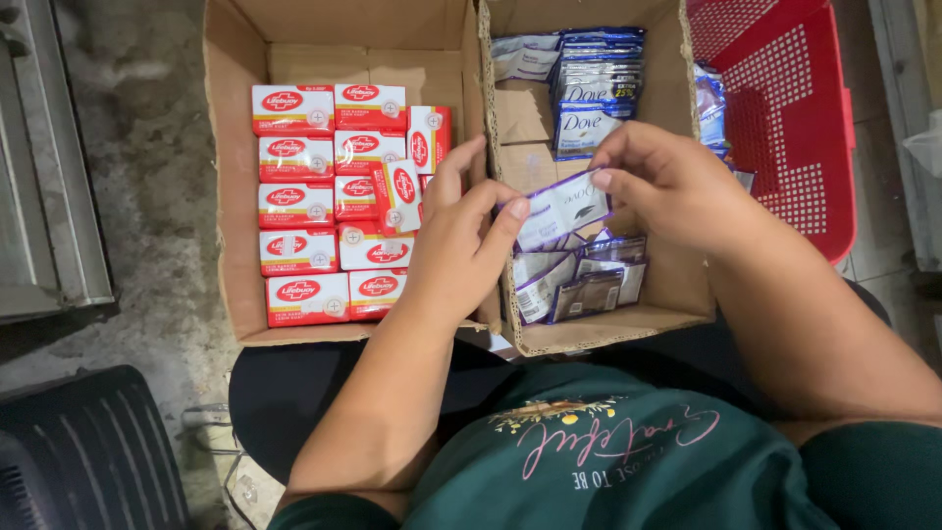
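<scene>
While both hands pinch one small white-and-purple sachet (561,206) between them, it hangs just above the right-hand cardboard box (687,294), over the loose purple sachets (579,280) lying at that box's near end. Left hand (461,240): thumb and forefinger close on the sachet's left edge, other fingers curled against the wall shared by the two boxes. Right hand (667,182): fingertips clamp the upper right corner, wrist arched over the box.

Judgement: the packet is thin and slippery, so a flat pinch on the sealed edges should hold better than pressure on the filled middle, which could burst or slide. Keeping it low over the box means a slip lands among its like.

Further back in the same box, a stack of blue-and-white sachets (596,93) stands on edge. The left-hand cardboard box (231,196) holds rows of red-and-white soap cartons (314,211), a few tilted. A red plastic basket (800,118) sits beyond the right box, on the concrete floor (147,177).
</scene>
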